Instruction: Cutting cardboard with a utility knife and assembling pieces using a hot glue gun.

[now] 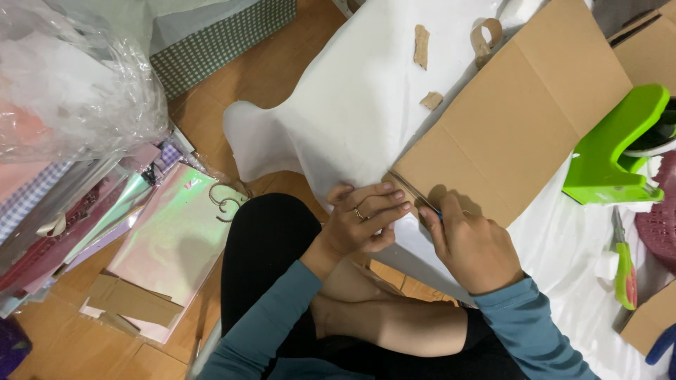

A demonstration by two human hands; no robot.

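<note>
I am pressing my left hand point(362, 218), fingers flat, on the near corner of the one cardboard sheet point(514, 123), while my right hand point(468, 246) is closing around a thin blade point(415, 197) along that edge; next, I judge, a steady straight pull. Beyond the sheet: three cardboard scraps point(421, 46), one green-handled scissors point(623, 271).

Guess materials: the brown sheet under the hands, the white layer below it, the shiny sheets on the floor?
Brown sheet: looks like corrugated cardboard, matte, with fold creases. White layer: probably thin paper or fabric, matte, drapes softly over the edge. Shiny sheets: likely iridescent plastic film or foil paper, pastel sheen with glare.
</note>
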